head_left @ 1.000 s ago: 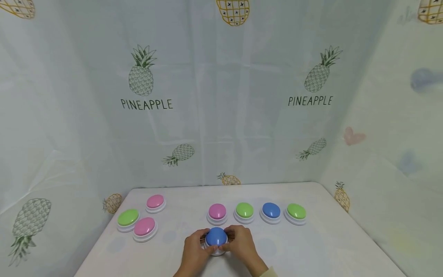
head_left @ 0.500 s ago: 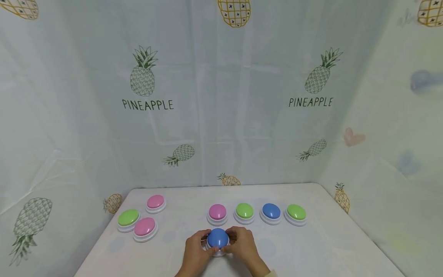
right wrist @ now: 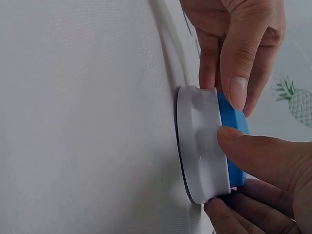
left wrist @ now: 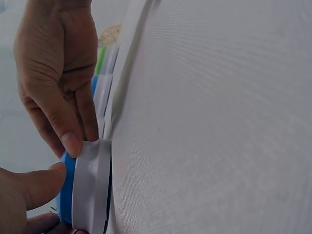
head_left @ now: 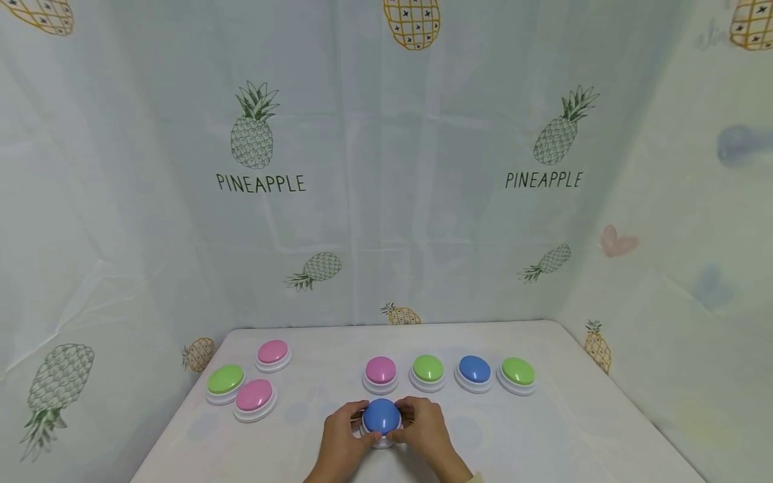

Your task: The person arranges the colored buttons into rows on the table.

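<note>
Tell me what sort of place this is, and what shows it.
Probably a small curtained-off tabletop booth, perhaps for recording: pineapple-print cloth hangs at the back and both sides of a white tabletop, which carries pink, green and blue push buttons.

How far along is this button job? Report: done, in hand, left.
Probably done: row pink button, inner green button, far blue button, outer green button, lined up in one row.
In hand: near blue button, gripped by left hand and right hand.
Seemingly left: side green button, front pink button and back pink button, clustered loosely at the left.
</note>
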`<move>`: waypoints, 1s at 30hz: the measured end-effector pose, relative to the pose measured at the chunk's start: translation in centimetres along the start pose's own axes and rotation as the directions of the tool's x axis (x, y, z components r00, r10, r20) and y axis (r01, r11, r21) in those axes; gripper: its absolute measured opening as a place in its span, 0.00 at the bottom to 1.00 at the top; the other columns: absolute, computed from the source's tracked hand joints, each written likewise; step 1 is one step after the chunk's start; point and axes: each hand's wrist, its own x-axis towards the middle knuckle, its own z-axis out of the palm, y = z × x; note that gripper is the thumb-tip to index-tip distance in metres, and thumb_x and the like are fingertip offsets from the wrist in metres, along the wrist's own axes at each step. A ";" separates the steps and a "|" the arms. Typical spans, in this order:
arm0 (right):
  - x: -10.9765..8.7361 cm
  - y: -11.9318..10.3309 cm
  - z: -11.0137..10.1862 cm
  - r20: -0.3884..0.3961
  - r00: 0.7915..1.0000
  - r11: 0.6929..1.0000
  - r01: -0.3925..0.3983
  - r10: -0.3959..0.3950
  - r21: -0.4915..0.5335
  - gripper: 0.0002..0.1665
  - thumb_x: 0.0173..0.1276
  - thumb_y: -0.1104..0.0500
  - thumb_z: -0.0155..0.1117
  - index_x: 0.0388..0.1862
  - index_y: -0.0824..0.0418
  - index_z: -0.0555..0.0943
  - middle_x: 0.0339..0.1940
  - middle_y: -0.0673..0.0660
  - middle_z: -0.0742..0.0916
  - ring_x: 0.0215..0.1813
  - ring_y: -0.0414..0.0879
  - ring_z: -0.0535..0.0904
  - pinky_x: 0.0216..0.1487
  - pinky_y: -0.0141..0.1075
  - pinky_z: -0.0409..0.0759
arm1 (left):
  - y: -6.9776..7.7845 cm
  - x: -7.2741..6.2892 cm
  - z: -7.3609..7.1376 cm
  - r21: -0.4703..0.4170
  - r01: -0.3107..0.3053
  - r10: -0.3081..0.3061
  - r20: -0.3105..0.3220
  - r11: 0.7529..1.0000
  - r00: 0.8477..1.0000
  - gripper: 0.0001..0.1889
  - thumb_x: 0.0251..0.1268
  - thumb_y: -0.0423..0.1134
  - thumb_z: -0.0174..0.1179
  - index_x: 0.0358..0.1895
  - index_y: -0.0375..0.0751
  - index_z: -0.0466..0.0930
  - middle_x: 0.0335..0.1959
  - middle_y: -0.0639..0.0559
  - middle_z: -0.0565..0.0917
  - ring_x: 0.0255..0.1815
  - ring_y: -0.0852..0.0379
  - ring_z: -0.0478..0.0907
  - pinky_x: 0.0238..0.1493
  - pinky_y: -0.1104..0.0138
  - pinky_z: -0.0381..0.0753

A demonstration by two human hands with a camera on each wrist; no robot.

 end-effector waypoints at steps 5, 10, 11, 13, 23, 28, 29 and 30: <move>-0.1 -0.1 0.1 0.002 1.000 1.000 -0.009 0.009 -0.005 0.31 0.44 0.69 0.89 0.49 0.72 0.87 0.44 0.64 0.92 0.47 0.55 0.90 0.50 0.49 0.89 | 0.0 -0.2 -0.1 -0.014 0.006 -0.006 0.002 1.000 1.000 0.31 0.50 0.30 0.82 0.58 0.24 0.81 0.54 0.34 0.86 0.52 0.42 0.86 0.54 0.55 0.88; -0.2 -0.3 0.4 -0.004 1.000 1.000 -0.020 0.020 -0.006 0.32 0.44 0.68 0.88 0.51 0.74 0.86 0.44 0.66 0.91 0.47 0.57 0.89 0.52 0.52 0.89 | 0.0 -0.3 -0.2 -0.023 0.017 -0.016 0.014 1.000 1.000 0.31 0.51 0.30 0.81 0.59 0.24 0.80 0.55 0.33 0.85 0.54 0.39 0.85 0.54 0.58 0.88; -0.2 -0.3 0.5 -0.011 1.000 1.000 -0.018 0.018 -0.010 0.33 0.45 0.68 0.89 0.51 0.75 0.85 0.45 0.67 0.91 0.48 0.58 0.89 0.52 0.53 0.88 | 0.0 -0.3 -0.2 -0.027 0.016 -0.015 0.016 1.000 1.000 0.31 0.51 0.30 0.81 0.59 0.23 0.79 0.55 0.33 0.85 0.55 0.39 0.85 0.54 0.58 0.88; -0.2 -0.5 0.6 -0.033 0.999 1.000 -0.003 0.003 -0.017 0.35 0.45 0.66 0.89 0.52 0.76 0.85 0.46 0.69 0.91 0.49 0.61 0.89 0.52 0.53 0.88 | 0.0 -0.3 -0.3 -0.043 0.010 -0.009 0.015 0.999 1.000 0.31 0.52 0.29 0.81 0.59 0.22 0.79 0.55 0.31 0.84 0.56 0.37 0.84 0.55 0.58 0.88; 0.0 -2.4 1.8 -0.155 0.983 0.993 0.087 -0.099 -0.081 0.36 0.45 0.62 0.89 0.54 0.74 0.86 0.49 0.69 0.90 0.50 0.64 0.89 0.51 0.53 0.89 | -0.7 -0.8 -2.4 -0.054 0.014 -0.016 -0.025 0.998 1.000 0.32 0.53 0.32 0.80 0.61 0.23 0.79 0.59 0.31 0.84 0.58 0.35 0.83 0.55 0.55 0.88; 0.4 -3.8 2.8 -0.151 0.985 0.990 0.067 -0.085 -0.122 0.36 0.45 0.61 0.90 0.54 0.71 0.86 0.48 0.68 0.90 0.50 0.62 0.88 0.54 0.58 0.87 | -0.9 -1.2 -4.1 -0.031 0.042 -0.043 -0.047 0.999 0.998 0.31 0.54 0.32 0.80 0.61 0.23 0.79 0.59 0.31 0.84 0.59 0.35 0.83 0.55 0.54 0.87; 0.5 -4.1 3.1 -0.143 0.986 0.991 0.064 -0.081 -0.118 0.36 0.46 0.61 0.90 0.54 0.71 0.86 0.49 0.69 0.90 0.51 0.62 0.88 0.55 0.59 0.86 | -0.9 -1.3 -4.5 -0.025 0.052 -0.053 -0.053 0.998 0.997 0.31 0.55 0.32 0.80 0.61 0.24 0.79 0.59 0.31 0.84 0.59 0.35 0.83 0.56 0.54 0.87; 0.6 -4.3 3.3 -0.134 0.988 0.991 0.064 -0.080 -0.117 0.36 0.46 0.60 0.90 0.55 0.71 0.86 0.49 0.69 0.90 0.52 0.63 0.88 0.56 0.59 0.86 | -0.9 -1.4 -4.9 -0.022 0.061 -0.062 -0.059 0.998 0.996 0.31 0.55 0.32 0.80 0.61 0.24 0.79 0.59 0.32 0.84 0.59 0.35 0.83 0.56 0.54 0.87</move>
